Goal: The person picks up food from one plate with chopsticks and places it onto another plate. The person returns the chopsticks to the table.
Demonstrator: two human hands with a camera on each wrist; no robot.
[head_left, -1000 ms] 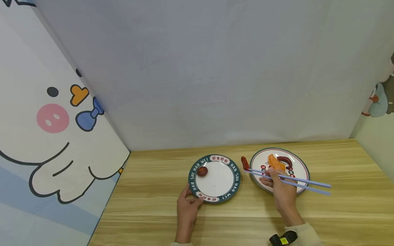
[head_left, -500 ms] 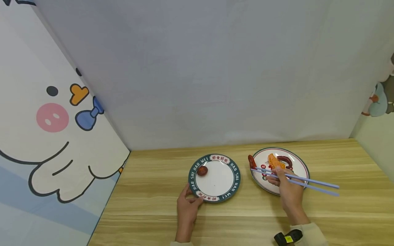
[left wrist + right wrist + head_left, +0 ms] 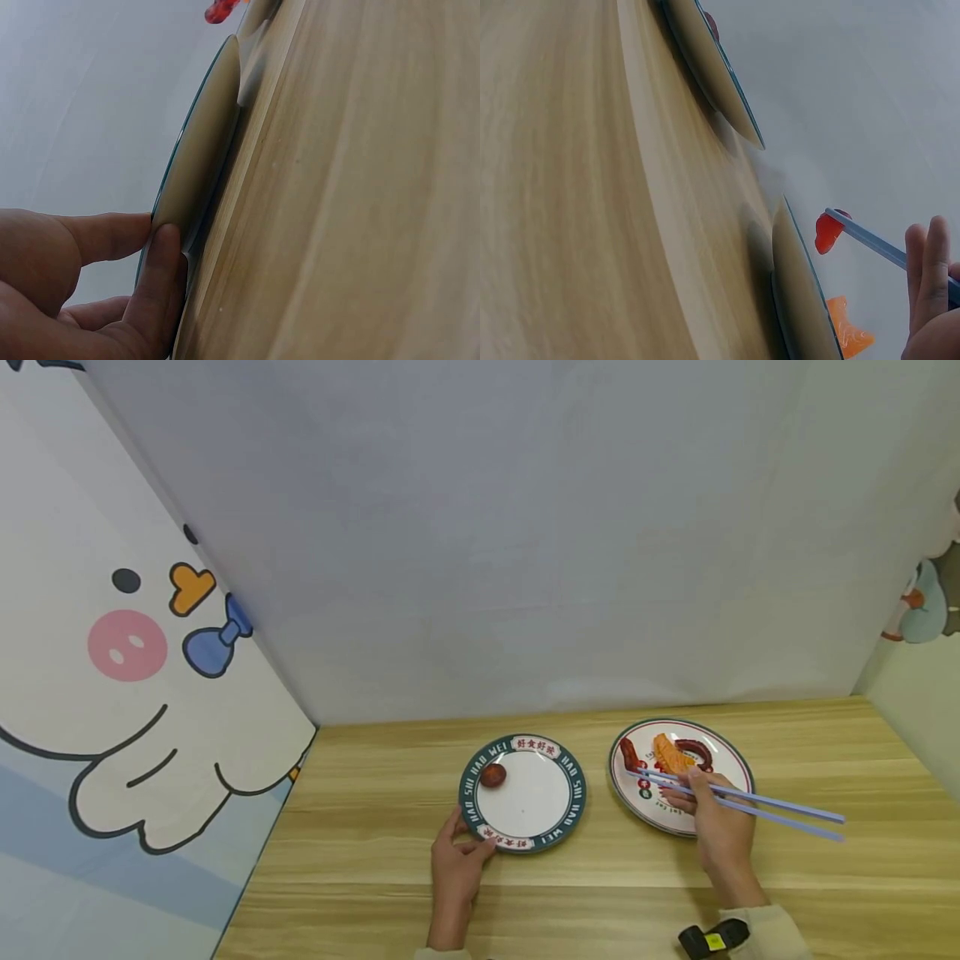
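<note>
My left hand [image 3: 456, 872] grips the near left rim of a green-rimmed white plate [image 3: 525, 806], its thumb and fingers pinching the edge in the left wrist view. One round reddish-brown food piece [image 3: 492, 776] lies on that plate. My right hand [image 3: 723, 828] holds a pair of pale blue chopsticks [image 3: 798, 807]. Their tips pinch an elongated red food piece [image 3: 629, 755], raised above the left part of a second white plate [image 3: 660, 814] in the right wrist view [image 3: 827, 234]. An orange salmon-like slice [image 3: 670, 752] and a dark red curved piece [image 3: 699, 752] lie on this second plate, partly hidden by the hand.
Both plates stand on a wood-grain table [image 3: 360, 827], with a strip of bare table between them. A pale wall [image 3: 525, 568] rises behind the table, and a cartoon-printed panel [image 3: 150, 735] borders its left side.
My right hand has moved right with the chopsticks, carrying the red food piece from beside the second plate to over it. My left hand and its plate have stayed in place.
</note>
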